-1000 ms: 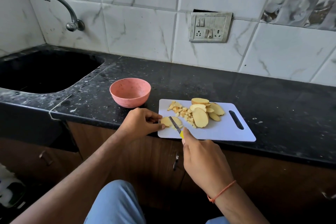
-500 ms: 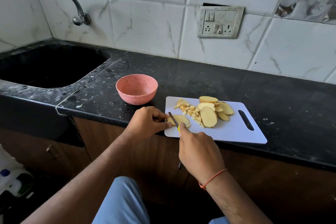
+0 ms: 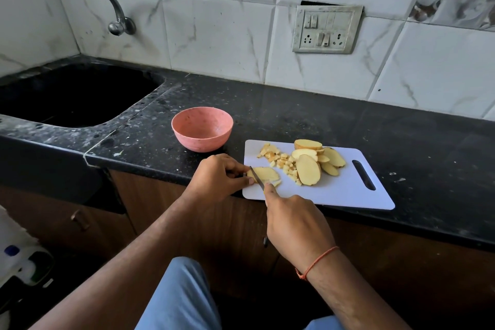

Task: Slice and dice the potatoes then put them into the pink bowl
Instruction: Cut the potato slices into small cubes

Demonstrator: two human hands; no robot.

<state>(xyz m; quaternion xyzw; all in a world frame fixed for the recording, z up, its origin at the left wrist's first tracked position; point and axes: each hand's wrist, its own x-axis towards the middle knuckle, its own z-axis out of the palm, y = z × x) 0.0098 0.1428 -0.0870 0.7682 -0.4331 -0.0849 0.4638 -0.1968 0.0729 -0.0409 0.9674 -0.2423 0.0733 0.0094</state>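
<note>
A white cutting board (image 3: 348,190) lies at the counter's front edge. On it are a heap of potato slices (image 3: 310,166) and small diced pieces (image 3: 278,159). At the board's left end my left hand (image 3: 219,177) pinches a potato slice (image 3: 266,174) flat against the board. My right hand (image 3: 294,225) grips a knife (image 3: 255,175); its thin blade crosses that slice near my left fingertips. The handle is hidden in my fist. The pink bowl (image 3: 202,128) stands empty just left of the board.
A dark sink (image 3: 72,96) with a wall tap (image 3: 107,5) sits at the left. A switch and socket plate (image 3: 326,29) is on the tiled wall. The black counter (image 3: 401,136) runs right; wooden cabinet fronts lie below.
The blade has shifted left along the slice, closer to my left fingers. The camera has moved, so the whole scene sits further right in view.
</note>
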